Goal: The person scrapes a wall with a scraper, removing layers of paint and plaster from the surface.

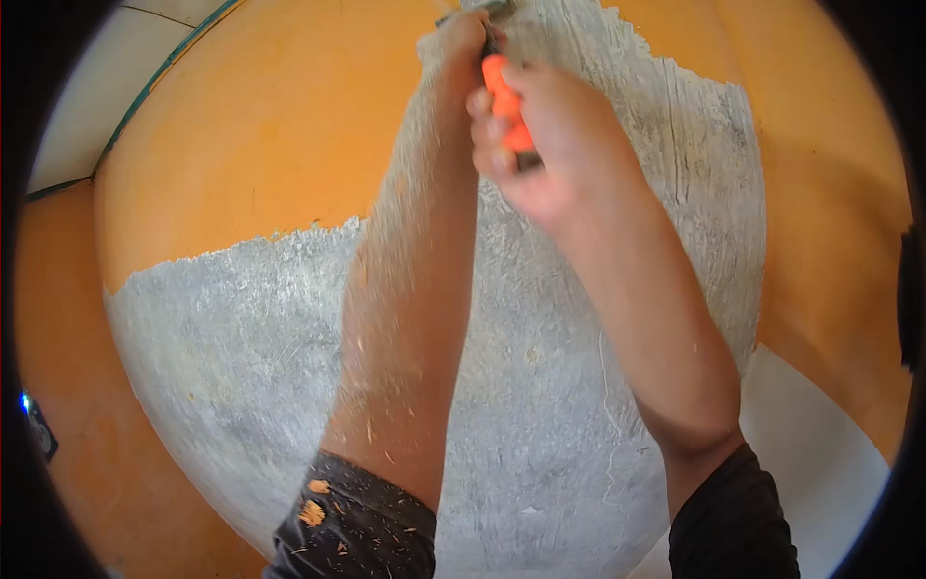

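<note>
An orange-handled scraper (503, 96) is gripped by my right hand (540, 135), its fingers wrapped round the handle. At the top of the view my left hand (461, 37) reaches up to the tool's head, which lies near the border of the orange paint. Its fingers are small and blurred there, pressed close to the head. Behind both arms is a wall with a bare grey scraped area (540, 386) below and orange paint (280, 135) above. Paint flakes cling to my left forearm and dark sleeve (362, 521).
Orange walls stand at the left (72, 338) and right (820, 222). A pale ceiling (106, 77) with a green edge strip shows at the upper left. A dark object with a bluish light (40, 429) is at the far left. A pale surface (810, 444) lies at lower right.
</note>
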